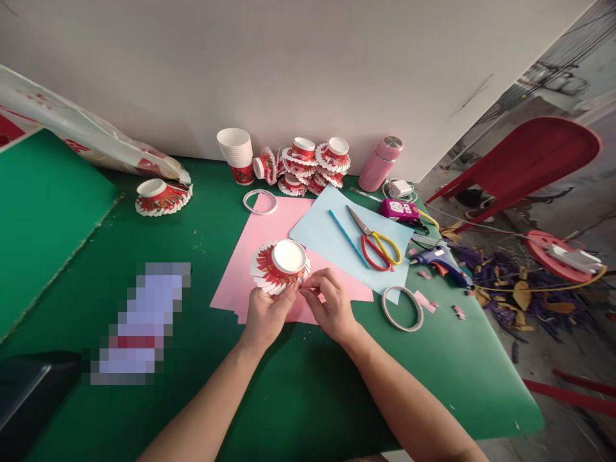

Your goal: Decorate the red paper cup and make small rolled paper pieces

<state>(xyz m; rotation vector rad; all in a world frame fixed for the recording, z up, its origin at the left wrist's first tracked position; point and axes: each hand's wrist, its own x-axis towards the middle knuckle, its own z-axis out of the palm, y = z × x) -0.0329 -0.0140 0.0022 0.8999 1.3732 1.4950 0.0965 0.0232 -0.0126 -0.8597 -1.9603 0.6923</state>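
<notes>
In the head view a red and white paper cup (pixel 289 256), its sides cut into strips that fan out, stands base up over pink paper (pixel 240 276). My left hand (pixel 268 314) grips the fringe at its near edge. Beside it my right hand (pixel 332 305) is closed, thumb and forefinger pinched together at the tips of the strips; whether a strip or something smaller is between them I cannot make out. Right of the cup, light blue paper (pixel 312 221) carries red and yellow handled scissors (pixel 373 237) and a blue pencil (pixel 349 239).
Several cut cups (pixel 312 167) are piled at the wall beside stacked whole cups (pixel 235 154) and a pink flask (pixel 382 163). Tape rolls (pixel 403 309) lie near the papers. A glue gun (pixel 443 264) rests at the right edge. Another cut cup (pixel 161 197) sits left; a pixelated object (pixel 144 321) lies nearer.
</notes>
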